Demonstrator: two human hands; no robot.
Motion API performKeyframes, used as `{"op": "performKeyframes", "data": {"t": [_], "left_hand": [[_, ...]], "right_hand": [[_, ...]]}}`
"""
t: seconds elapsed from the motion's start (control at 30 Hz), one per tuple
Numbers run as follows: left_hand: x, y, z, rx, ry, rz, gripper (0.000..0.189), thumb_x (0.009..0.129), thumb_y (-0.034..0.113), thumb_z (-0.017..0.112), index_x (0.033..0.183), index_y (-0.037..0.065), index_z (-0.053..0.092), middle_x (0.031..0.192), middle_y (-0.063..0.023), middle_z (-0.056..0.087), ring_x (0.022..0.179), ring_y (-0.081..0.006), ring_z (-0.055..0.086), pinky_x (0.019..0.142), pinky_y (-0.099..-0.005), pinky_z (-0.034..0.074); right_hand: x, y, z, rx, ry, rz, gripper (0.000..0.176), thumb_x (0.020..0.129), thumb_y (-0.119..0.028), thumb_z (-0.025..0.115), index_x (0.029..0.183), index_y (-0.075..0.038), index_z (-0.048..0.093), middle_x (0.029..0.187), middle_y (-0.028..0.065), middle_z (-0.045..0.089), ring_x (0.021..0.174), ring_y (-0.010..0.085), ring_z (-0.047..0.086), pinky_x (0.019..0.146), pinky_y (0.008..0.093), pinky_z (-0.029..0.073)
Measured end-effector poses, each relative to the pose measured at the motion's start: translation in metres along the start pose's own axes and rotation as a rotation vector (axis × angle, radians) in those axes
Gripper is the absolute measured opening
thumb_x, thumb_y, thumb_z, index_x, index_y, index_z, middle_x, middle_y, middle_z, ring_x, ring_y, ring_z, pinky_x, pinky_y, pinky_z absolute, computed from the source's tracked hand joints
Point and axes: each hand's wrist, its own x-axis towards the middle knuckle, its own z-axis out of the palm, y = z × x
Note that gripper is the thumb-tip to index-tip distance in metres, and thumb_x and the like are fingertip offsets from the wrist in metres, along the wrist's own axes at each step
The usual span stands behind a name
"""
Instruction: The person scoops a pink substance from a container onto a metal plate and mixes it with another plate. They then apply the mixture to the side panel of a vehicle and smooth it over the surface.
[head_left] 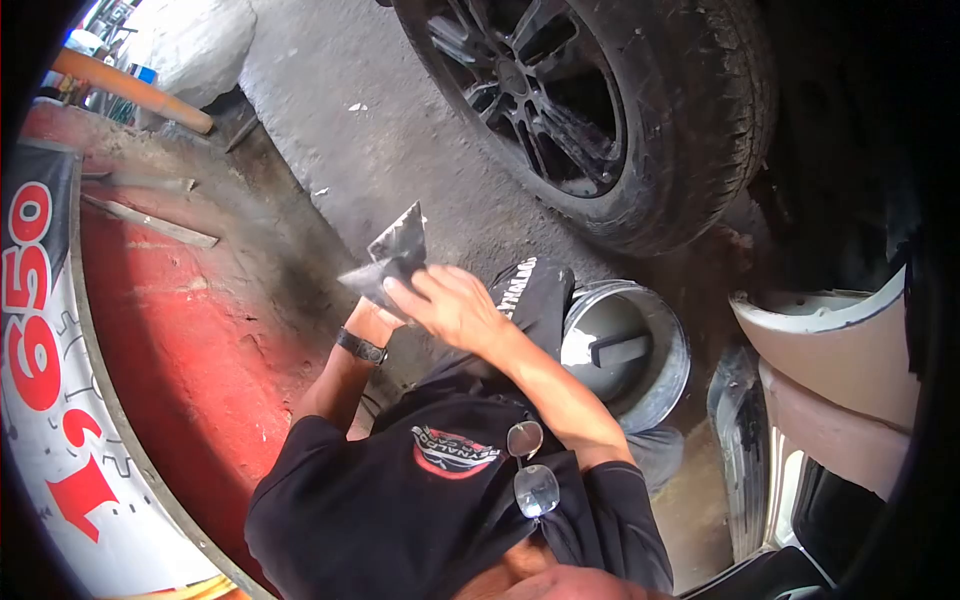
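A dark grey, sharp-cornered folded sheet (pixel 400 242), which looks like sandpaper, is between my two hands in front of my torso. My right hand (pixel 455 308) is closed on its near part, with the thumb pressed on the surface. Beneath the sheet, my left hand (pixel 376 324) supports it from the other side; most of its fingers are hidden. A dark watch (pixel 361 346) is on my left wrist. Close to my right forearm stands a bucket (pixel 682 345) with a grey block-shaped thing (pixel 621 349) inside.
A large tyre (pixel 680 130) on a dark alloy wheel stands ahead on the concrete floor (pixel 345 130). Pale vehicle panels (pixel 835 350) are at the right. On the left are a red-painted surface (pixel 180 330), a printed banner (pixel 40 400) and an orange pole (pixel 135 90).
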Motion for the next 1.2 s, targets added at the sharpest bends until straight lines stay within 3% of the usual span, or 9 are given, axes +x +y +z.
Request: {"op": "performKeyframes", "data": {"t": [0.03,0.1,0.47,0.57,0.6,0.63,0.77,1.03,1.2], "left_hand": [[-0.013,-0.004,0.011,-0.075,0.02,-0.095,0.02,0.097,0.014,0.048,0.101,-0.001,0.06,0.079,-0.007,0.063,0.052,-0.012,0.053,0.043,-0.0244,0.046],[-0.023,0.011,0.002,-0.134,0.089,-0.284,0.02,0.097,0.012,0.045,0.101,-0.003,0.058,0.07,-0.0041,0.055,0.047,-0.01,0.048,0.038,-0.0234,0.04],[-0.015,0.002,0.004,-0.229,0.036,-0.285,0.026,0.101,0.017,0.045,0.094,-0.005,0.057,0.065,-0.0027,0.049,0.047,-0.0102,0.048,0.04,-0.0234,0.043],[-0.008,0.007,-0.008,-0.025,0.247,0.152,0.023,0.1,0.022,0.056,0.098,0.0,0.06,0.073,-0.005,0.059,0.057,-0.0134,0.058,0.049,-0.0235,0.051],[-0.013,0.0,0.006,0.302,0.357,0.406,0.021,0.097,0.025,0.064,0.105,0.006,0.062,0.09,-0.0052,0.068,0.078,-0.0163,0.067,0.066,-0.028,0.057],[-0.015,0.005,0.003,0.386,0.395,0.499,0.022,0.098,0.026,0.062,0.112,0.009,0.063,0.106,-0.002,0.068,0.096,-0.0174,0.068,0.08,-0.0357,0.057],[-0.032,0.018,0.028,0.589,0.241,0.609,0.03,0.098,0.028,0.061,0.121,0.009,0.059,0.112,-0.0012,0.067,0.103,-0.0187,0.066,0.093,-0.0407,0.053],[-0.009,-0.038,0.099,0.541,-0.248,0.387,0.064,0.104,0.051,0.035,0.142,0.0,0.044,0.14,-0.0186,0.053,0.128,-0.0323,0.052,0.109,-0.0479,0.039],[0.019,-0.045,0.094,0.842,-0.234,0.707,0.092,0.095,0.075,0.022,0.148,0.001,0.035,0.144,-0.0205,0.049,0.13,-0.0332,0.049,0.112,-0.0434,0.035]], "right_hand": [[-0.003,0.024,0.032,-0.03,-0.061,0.061,0.032,0.089,-0.013,0.056,0.12,-0.007,0.057,0.083,0.0171,0.058,0.077,0.0346,0.062,0.065,0.046,0.05],[-0.011,0.073,0.064,0.162,-0.02,0.68,0.024,0.094,-0.018,0.053,0.113,-0.005,0.06,0.093,0.0193,0.065,0.086,0.0401,0.064,0.073,0.0476,0.052],[0.018,0.011,-0.009,0.298,0.141,0.252,0.02,0.09,-0.004,0.06,0.11,-0.002,0.063,0.092,0.015,0.062,0.086,0.0362,0.063,0.073,0.04,0.052],[0.018,0.027,-0.014,0.481,0.156,0.438,0.022,0.096,-0.017,0.06,0.109,0.0,0.065,0.095,0.0139,0.068,0.087,0.0277,0.067,0.077,0.0366,0.052],[0.021,0.031,-0.02,0.552,0.141,0.602,0.025,0.097,-0.02,0.059,0.109,0.001,0.065,0.097,0.0159,0.069,0.091,0.0277,0.068,0.079,0.0363,0.051],[0.023,0.032,-0.025,0.622,0.124,0.763,0.029,0.098,-0.023,0.059,0.109,0.002,0.065,0.1,0.018,0.07,0.094,0.0278,0.068,0.081,0.0359,0.051],[0.019,0.051,-0.034,0.654,0.357,0.9,0.038,0.099,-0.031,0.058,0.11,0.005,0.065,0.104,0.0206,0.071,0.1,0.025,0.067,0.084,0.036,0.051],[0.016,-0.003,-0.008,0.109,0.222,0.338,0.033,0.089,-0.011,0.062,0.121,-0.004,0.059,0.096,0.0158,0.061,0.085,0.035,0.064,0.068,0.0435,0.054],[0.0,-0.011,-0.006,0.154,0.222,0.268,0.041,0.083,-0.006,0.065,0.123,-0.005,0.056,0.094,0.0143,0.06,0.086,0.0348,0.064,0.067,0.0441,0.054]]}}
